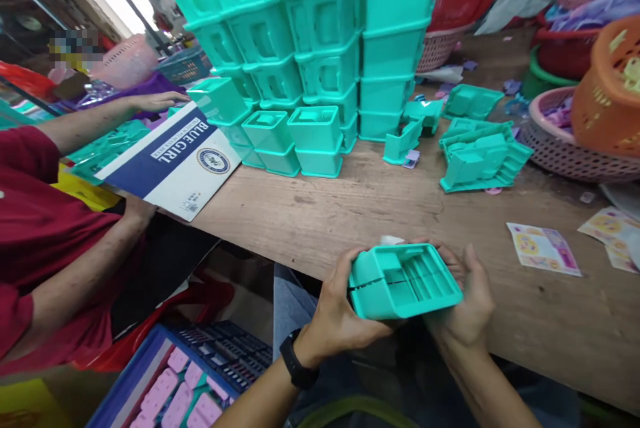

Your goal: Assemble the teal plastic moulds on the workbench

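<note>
left hand point(334, 311): curled, gripping | right hand point(469, 311): cupped, thumb raised | forearms point(265, 385): angled inward

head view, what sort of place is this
Probably a small workshop for plastic goods: identical teal boxes stand in stacks, loose teal parts lie on a wooden table, and baskets hold coloured pieces.
</note>
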Demonstrator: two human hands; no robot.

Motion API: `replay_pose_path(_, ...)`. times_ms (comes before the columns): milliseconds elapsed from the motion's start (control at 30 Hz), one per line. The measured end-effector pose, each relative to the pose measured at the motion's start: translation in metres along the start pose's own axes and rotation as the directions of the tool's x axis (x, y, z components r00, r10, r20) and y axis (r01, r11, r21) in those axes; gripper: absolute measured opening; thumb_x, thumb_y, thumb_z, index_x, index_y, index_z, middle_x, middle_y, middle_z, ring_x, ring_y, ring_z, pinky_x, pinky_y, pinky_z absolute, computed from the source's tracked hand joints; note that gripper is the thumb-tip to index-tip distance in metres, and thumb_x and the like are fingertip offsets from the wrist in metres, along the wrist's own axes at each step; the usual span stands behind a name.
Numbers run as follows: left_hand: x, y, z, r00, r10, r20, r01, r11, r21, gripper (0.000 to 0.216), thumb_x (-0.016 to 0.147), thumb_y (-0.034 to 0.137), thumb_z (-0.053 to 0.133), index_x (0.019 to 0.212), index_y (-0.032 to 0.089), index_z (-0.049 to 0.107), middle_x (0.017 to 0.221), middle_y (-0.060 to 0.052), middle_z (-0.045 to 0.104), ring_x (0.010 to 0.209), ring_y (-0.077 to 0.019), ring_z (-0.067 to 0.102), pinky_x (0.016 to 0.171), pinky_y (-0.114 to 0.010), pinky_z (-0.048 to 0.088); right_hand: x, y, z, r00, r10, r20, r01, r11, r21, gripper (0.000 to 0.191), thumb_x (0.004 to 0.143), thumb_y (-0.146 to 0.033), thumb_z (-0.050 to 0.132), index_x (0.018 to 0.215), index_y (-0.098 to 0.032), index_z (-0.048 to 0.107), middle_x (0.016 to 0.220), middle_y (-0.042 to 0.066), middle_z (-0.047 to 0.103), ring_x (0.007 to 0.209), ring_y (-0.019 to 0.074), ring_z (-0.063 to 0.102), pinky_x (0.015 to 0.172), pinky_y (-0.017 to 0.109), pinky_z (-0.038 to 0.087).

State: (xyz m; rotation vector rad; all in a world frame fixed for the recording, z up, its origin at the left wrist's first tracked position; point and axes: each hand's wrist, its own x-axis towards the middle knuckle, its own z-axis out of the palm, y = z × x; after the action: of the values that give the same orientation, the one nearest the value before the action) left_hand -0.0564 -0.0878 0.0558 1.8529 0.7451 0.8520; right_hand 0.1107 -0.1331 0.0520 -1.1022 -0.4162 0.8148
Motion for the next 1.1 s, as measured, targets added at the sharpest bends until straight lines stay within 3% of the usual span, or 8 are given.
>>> replay_pose_path(133, 0.009, 0.016, 0.002, 0.999, 0.015, -0.029, -0.014, 0.999, 0.029, 0.090, 0.059, 0.022, 0.094, 0.138, 0.023, 0.052, 0.133, -0.008, 0.067, 0.120, -0.0305, 0.066, 0.106, -0.045, 0.055, 0.000, -0.020, -0.013, 0.989, -0.149, 0.011, 0.145, 0.934, -0.328, 0.057, 0.102, -0.063, 0.038, 0.113, -0.020, 0.074, 0.122, 0.012, 0.076, 0.119, 0.0332, 0.068, 0.100, 0.049, 0.052)
replay_pose_path(233, 0.014, 0.025, 0.003, 0.998, 0.067, -0.007, -0.066, 0.993, 0.094, 0.088, 0.059, 0.023, 0.094, 0.137, 0.020, 0.053, 0.133, -0.012, 0.065, 0.121, -0.0328, 0.064, 0.107, -0.047, 0.054, -0.007, -0.048, -0.008, 0.875, -0.382, 0.299, 0.484, 0.644, -0.593, 0.054, 0.107, -0.056, 0.033, 0.133, -0.023, 0.068, 0.140, 0.010, 0.068, 0.132, 0.0313, 0.060, 0.107, 0.049, 0.046)
replay_pose_path(367, 0.019, 0.035, 0.009, 0.982, 0.189, -0.010, -0.186, 0.971, 0.148, 0.068, 0.073, 0.026, 0.080, 0.134, 0.015, 0.053, 0.123, -0.015, 0.067, 0.114, -0.0338, 0.066, 0.101, -0.050, 0.057, -0.014, -0.067, 0.014, 0.629, -0.396, 0.668, 0.771, 0.209, -0.602, 0.050, 0.106, -0.052, 0.040, 0.131, -0.018, 0.067, 0.128, 0.013, 0.073, 0.117, 0.0313, 0.068, 0.095, 0.046, 0.050)
replay_pose_path(533, 0.024, 0.036, 0.016, 0.973, 0.230, -0.029, -0.222, 0.960, 0.170, 0.055, 0.073, 0.024, 0.071, 0.126, 0.013, 0.057, 0.114, -0.014, 0.070, 0.106, -0.0332, 0.069, 0.095, -0.050, 0.060, -0.008, -0.064, 0.030, 0.563, -0.457, 0.688, 0.807, 0.128, -0.576, 0.046, 0.110, -0.040, 0.037, 0.098, -0.016, 0.075, 0.097, 0.009, 0.078, 0.091, 0.0225, 0.074, 0.076, 0.035, 0.053)
replay_pose_path(667, 0.024, 0.035, 0.018, 0.975, 0.215, -0.063, -0.200, 0.962, 0.187, 0.059, 0.069, 0.023, 0.075, 0.124, 0.012, 0.058, 0.108, -0.014, 0.070, 0.100, -0.0346, 0.070, 0.088, -0.050, 0.060, -0.006, -0.064, 0.030, 0.587, -0.500, 0.637, 0.792, 0.188, -0.581, 0.047, 0.111, -0.034, 0.036, 0.092, -0.015, 0.075, 0.091, 0.008, 0.078, 0.088, 0.0177, 0.074, 0.078, 0.029, 0.053)
replay_pose_path(767, 0.021, 0.034, 0.019, 0.977, 0.209, -0.035, -0.203, 0.971, 0.126, 0.070, 0.068, 0.020, 0.080, 0.132, 0.015, 0.054, 0.121, -0.014, 0.068, 0.112, -0.0344, 0.067, 0.099, -0.051, 0.058, -0.006, -0.065, 0.026, 0.624, -0.493, 0.607, 0.770, 0.253, -0.586, 0.049, 0.110, -0.037, 0.036, 0.096, -0.015, 0.077, 0.095, 0.008, 0.079, 0.092, 0.0170, 0.074, 0.081, 0.027, 0.053)
replay_pose_path(967, 0.022, 0.032, 0.021, 1.000, 0.020, 0.009, -0.019, 0.989, -0.144, 0.107, 0.058, 0.025, 0.093, 0.148, 0.023, 0.035, 0.143, -0.011, 0.058, 0.128, -0.0313, 0.061, 0.114, -0.048, 0.051, -0.007, -0.067, 0.017, 0.848, -0.436, 0.301, 0.503, 0.483, -0.717, 0.069, 0.107, -0.061, 0.028, 0.096, -0.018, 0.080, 0.099, 0.010, 0.081, 0.098, 0.0246, 0.074, 0.085, 0.036, 0.053)
replay_pose_path(1100, 0.029, 0.036, 0.023, 0.999, -0.032, 0.027, 0.036, 0.988, -0.148, 0.096, 0.055, 0.024, 0.094, 0.138, 0.023, 0.046, 0.132, -0.009, 0.064, 0.116, -0.0297, 0.066, 0.107, -0.045, 0.055, -0.004, -0.068, 0.010, 0.865, -0.436, 0.250, 0.457, 0.474, -0.753, 0.075, 0.106, -0.065, 0.023, 0.097, -0.016, 0.080, 0.099, 0.012, 0.081, 0.098, 0.0287, 0.073, 0.086, 0.041, 0.050)
